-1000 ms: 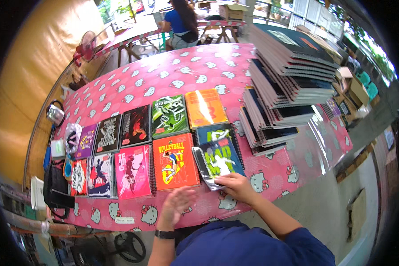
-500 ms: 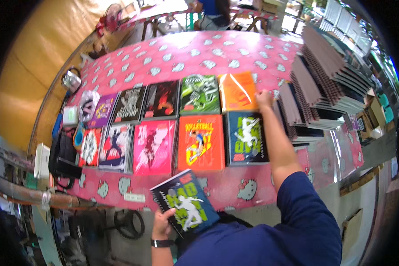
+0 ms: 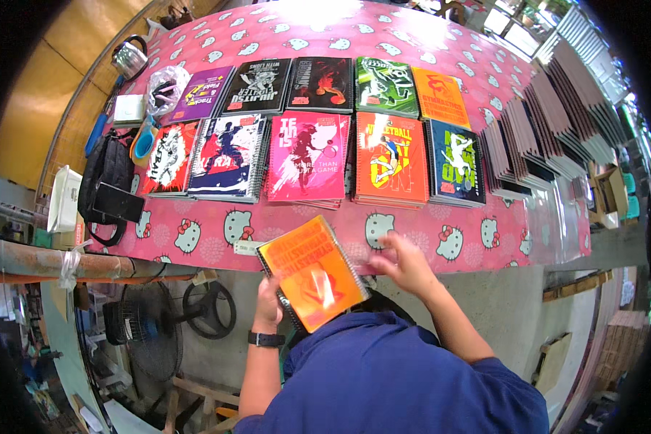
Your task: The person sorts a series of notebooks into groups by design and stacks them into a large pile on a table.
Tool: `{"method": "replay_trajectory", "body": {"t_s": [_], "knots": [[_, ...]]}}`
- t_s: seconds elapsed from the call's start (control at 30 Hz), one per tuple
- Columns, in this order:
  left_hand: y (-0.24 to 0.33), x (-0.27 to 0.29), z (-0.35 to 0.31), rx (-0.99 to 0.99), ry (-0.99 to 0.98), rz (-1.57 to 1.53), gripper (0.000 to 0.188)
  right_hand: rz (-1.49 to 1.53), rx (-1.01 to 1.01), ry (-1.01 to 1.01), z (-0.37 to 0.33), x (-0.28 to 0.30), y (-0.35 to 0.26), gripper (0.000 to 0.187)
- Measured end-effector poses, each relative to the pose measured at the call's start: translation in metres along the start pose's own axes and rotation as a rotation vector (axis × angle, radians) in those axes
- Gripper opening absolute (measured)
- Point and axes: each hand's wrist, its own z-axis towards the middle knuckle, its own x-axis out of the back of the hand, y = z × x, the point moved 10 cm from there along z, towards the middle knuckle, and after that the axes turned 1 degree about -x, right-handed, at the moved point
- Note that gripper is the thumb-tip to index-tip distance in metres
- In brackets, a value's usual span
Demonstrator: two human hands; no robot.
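Now left hand (image 3: 269,307) holds orange notebook (image 3: 312,272), not dark-blue.

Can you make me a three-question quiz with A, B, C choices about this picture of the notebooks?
1. Where is the orange notebook? A on the floor; B in the left hand, near the table edge; C on the fan.
2. What colour is the tablecloth? A pink; B green; C white.
3. The right hand is: A inside a bag; B open beside the orange notebook; C holding a cup.

Answers: B, the left hand grips its lower corner. A, pink with white cartoon faces. B, its fingers are spread by the cover's edge.
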Motion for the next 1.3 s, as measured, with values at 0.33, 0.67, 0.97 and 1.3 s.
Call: {"method": "replay_trajectory", "body": {"t_s": [0.33, 0.67, 0.97, 1.3], "knots": [[0.012, 0.029, 0.009, -0.059, 0.006, 0.209, 0.026, -0.721, 0.696, 0.740, 0.034, 0.053, -0.065, 0.024], [0.025, 0.039, 0.007, -0.015, 0.028, 0.215, 0.035, -0.449, 0.588, 0.335, 0.089, 0.040, -0.134, 0.025], [0.041, 0.074, -0.019, -0.071, 0.231, 0.124, 0.031, -1.097, 0.357, 0.564, 0.265, 0.153, -0.087, 0.015], [0.058, 0.034, -0.002, 0.019, 0.040, -0.393, 0.034, -0.309, 0.576, -0.217, 0.046, 0.037, -0.191, 0.033]]}}
